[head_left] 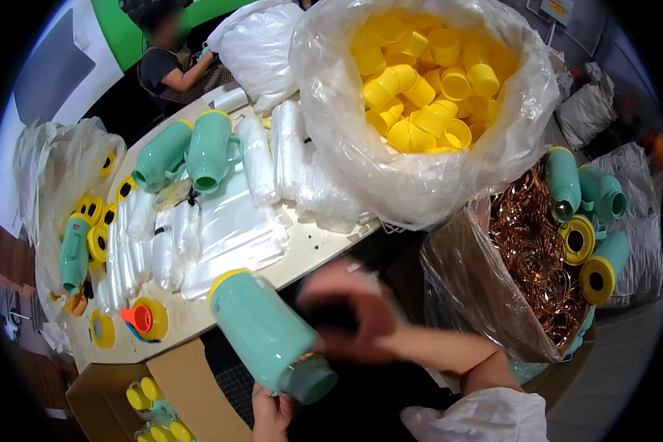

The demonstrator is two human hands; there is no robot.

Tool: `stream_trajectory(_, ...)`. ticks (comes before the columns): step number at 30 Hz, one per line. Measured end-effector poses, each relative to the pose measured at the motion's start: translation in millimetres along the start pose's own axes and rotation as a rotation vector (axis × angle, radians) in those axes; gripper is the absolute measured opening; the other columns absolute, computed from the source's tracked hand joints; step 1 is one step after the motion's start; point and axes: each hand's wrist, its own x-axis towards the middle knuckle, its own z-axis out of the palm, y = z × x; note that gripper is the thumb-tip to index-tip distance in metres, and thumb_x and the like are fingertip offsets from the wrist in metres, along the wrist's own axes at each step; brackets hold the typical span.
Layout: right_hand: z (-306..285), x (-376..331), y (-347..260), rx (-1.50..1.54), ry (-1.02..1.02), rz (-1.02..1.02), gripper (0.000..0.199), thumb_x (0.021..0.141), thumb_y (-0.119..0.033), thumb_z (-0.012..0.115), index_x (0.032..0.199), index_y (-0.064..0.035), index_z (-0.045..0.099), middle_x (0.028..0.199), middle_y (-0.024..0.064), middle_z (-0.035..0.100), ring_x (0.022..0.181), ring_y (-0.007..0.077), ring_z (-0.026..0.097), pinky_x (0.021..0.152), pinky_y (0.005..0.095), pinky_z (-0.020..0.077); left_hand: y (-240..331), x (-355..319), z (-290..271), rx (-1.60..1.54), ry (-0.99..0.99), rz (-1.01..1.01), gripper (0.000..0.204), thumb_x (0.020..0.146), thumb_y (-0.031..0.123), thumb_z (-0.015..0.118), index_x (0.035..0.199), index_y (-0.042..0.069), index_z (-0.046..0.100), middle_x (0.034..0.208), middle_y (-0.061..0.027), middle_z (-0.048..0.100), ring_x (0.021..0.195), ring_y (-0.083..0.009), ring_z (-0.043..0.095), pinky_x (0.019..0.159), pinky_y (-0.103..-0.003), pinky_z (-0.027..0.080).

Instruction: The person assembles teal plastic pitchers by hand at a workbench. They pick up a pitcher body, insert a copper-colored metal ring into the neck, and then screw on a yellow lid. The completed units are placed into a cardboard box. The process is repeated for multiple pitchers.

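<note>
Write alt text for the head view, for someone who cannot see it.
Two hands hold a mint-green flask: the left hand grips its neck end, the blurred right hand is beside it. Behind, a table holds plastic bags, more flasks, a sack of yellow cups and a box of copper rings.

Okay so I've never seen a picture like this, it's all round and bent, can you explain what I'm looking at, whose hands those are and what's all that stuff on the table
This is one picture from a wide fisheye camera worn on a person's head, looking down, so straight edges bend near the rim. There is no machine, only bare hands. The left hand holds a mint green flask with a yellow rim near its neck, tilted. The right hand is blurred beside the flask, so its grip is unclear. On the table lie clear plastic bags and two more green flasks. Behind is a big bag of yellow cups, to the right a box of copper-coloured rings. Another person works at the far end.
</note>
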Motion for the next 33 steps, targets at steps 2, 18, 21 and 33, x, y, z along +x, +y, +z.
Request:
stream_trajectory(2, -52.3, 66.3, 36.4, -0.167, 0.547, 0.276, 0.062, 0.079, -0.011, 0.079, 0.132, 0.0003, 0.049, 0.124, 0.0154, 0.059, 0.114, 0.0265, 0.057, 0.102, 0.0404, 0.0443, 11.3, -9.7, 0.8, 0.25, 0.026, 0.138, 0.065, 0.08, -0.008, 0.056, 0.142, 0.005, 0.042, 0.121, -0.0153, 0.062, 0.105, -0.0287, 0.065, 0.076, -0.034, 0.06)
stream_trajectory(18, -257.6, 144.0, 195.0, -1.308, 1.069, 0.136, 0.061, 0.077, -0.04, 0.08, 0.115, 0.0015, 0.057, 0.12, 0.021, 0.055, 0.115, 0.0385, 0.052, 0.099, 0.0486, 0.0435, 43.7, 11.4, 58.3, 0.012, 0.087, 0.312, 0.059, 0.089, -0.002, 0.053, 0.143, 0.015, 0.037, 0.11, -0.0116, 0.063, 0.077, -0.021, 0.066, 0.056, -0.029, 0.056)
stream_trajectory(21, -234.7, 131.4, 171.0, -1.133, 1.184, 0.114, 0.061, 0.082, -0.035, 0.078, 0.118, 0.0062, 0.052, 0.122, 0.0235, 0.054, 0.118, 0.0372, 0.049, 0.101, 0.0458, 0.0429, 53.8, 4.8, 55.9, -0.058, 0.093, 0.293, 0.059, 0.088, -0.004, 0.05, 0.142, 0.018, 0.037, 0.105, -0.0089, 0.063, 0.076, -0.0182, 0.064, 0.055, -0.028, 0.052)
stream_trajectory(33, -265.1, 116.2, 145.9, -0.004, 1.076, 0.101, 0.043, 0.097, -0.021, 0.065, 0.129, 0.0025, 0.05, 0.129, 0.0207, 0.053, 0.111, 0.0275, 0.06, 0.092, 0.0356, 0.0545, 50.7, -6.1, 50.0, -0.104, 0.055, 0.266, 0.067, 0.086, -0.004, 0.053, 0.144, 0.025, 0.036, 0.105, -0.0071, 0.06, 0.074, -0.0161, 0.059, 0.054, -0.026, 0.045)
